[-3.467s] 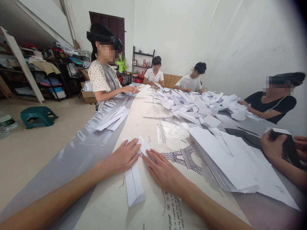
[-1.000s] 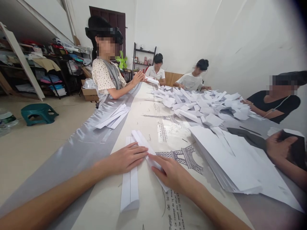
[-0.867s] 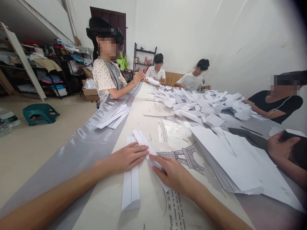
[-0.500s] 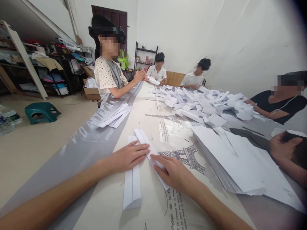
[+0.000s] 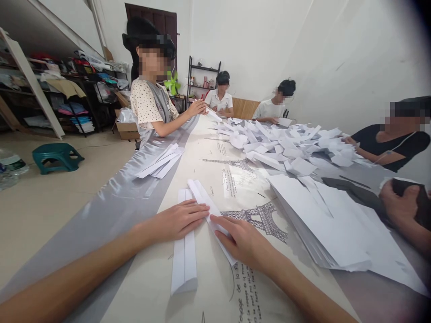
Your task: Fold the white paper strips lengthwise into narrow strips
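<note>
A long folded strip of white paper lies slantwise on the table under both hands. My left hand lies flat with fingers stretched out, its fingertips pressing on this strip. Curled at the strip's right edge, my right hand grips it with the forefinger and thumb. Beneath my left hand, a second folded paper strip with a crease down its length points towards me; its middle is covered by the fingers.
Several folded strips lie at the left edge. A paper stack lies right, beyond it a heap of paper pieces. Co-workers sit around the table; one's hand is close on the right. A green stool stands on the floor.
The view has shifted very slightly. Both my hands and the strips keep their places. The co-worker's hand at the right has changed its pose on the dark object.
</note>
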Tool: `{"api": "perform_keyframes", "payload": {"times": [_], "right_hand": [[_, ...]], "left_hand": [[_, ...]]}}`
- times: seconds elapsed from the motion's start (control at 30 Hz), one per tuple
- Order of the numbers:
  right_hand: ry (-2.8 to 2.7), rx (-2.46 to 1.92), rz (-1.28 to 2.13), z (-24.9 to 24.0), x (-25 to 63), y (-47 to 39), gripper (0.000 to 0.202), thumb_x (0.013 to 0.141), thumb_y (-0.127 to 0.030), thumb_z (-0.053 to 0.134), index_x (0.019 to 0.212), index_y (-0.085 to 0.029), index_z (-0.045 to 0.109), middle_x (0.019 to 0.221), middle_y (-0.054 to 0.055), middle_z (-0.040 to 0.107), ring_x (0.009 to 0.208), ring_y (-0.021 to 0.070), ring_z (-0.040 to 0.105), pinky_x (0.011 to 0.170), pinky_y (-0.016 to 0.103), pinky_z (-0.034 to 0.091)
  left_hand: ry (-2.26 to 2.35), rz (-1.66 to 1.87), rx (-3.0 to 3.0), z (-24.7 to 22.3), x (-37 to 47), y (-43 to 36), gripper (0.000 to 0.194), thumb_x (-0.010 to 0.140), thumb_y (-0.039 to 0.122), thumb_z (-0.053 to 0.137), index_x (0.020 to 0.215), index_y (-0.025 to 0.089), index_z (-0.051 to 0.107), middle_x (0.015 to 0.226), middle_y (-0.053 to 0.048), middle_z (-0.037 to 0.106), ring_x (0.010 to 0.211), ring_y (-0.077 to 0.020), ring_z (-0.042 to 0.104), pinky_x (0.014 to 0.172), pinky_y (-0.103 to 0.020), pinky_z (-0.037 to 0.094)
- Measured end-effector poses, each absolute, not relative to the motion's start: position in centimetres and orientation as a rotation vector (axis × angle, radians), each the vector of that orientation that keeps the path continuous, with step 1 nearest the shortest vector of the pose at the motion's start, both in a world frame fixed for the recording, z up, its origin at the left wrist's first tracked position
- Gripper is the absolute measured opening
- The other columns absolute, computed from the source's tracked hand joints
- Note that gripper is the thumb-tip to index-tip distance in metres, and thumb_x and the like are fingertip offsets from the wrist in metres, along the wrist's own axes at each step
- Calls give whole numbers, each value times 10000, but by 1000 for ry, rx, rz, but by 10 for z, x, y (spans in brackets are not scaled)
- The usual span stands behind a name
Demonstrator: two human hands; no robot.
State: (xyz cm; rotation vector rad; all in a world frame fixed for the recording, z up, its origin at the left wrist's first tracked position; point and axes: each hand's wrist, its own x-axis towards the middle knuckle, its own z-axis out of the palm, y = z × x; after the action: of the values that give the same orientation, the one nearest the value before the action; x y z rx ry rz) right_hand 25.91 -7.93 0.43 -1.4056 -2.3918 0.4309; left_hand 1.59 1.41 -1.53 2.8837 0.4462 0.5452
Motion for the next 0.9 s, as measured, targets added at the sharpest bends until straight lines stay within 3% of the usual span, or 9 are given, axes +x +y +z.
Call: {"api": "perform_keyframes", "payload": {"times": [0.13,0.37,0.63,0.9], "right_hand": [[-2388,-1415,438,7,259,-80,368,1027,-188,397,1341,-225,584,1125,78,740,906,233,716,763,394,579],[-2395,-1439,467,7,260,-80,390,1014,-208,446,1389,-217,552,1142,72,736,674,171,663,716,394,574],[-2386,-1444,487,9,260,-81,390,1026,-244,450,1401,-216,551,1141,74,736,792,202,697,729,371,561],[-2384,-1440,486,8,260,-80,399,1025,-244,462,1414,-224,544,1162,73,729,705,173,676,740,378,563]], "left_hand": [[463,531,2853,-15,16,14,420,1107,292,343,1509,255,459,1486,-22,563,1390,-192,513,1223,-404,338],[500,489,2857,-15,17,14,428,1111,304,322,1522,263,438,1486,-22,563,1409,-190,489,1228,-410,295],[553,490,2855,-15,17,15,419,1114,307,315,1510,279,447,1483,-20,566,1414,-187,482,1242,-434,232],[525,490,2881,-16,16,15,428,1105,268,342,1525,266,423,1488,-30,561,1424,-198,472,1246,-454,244]]}}
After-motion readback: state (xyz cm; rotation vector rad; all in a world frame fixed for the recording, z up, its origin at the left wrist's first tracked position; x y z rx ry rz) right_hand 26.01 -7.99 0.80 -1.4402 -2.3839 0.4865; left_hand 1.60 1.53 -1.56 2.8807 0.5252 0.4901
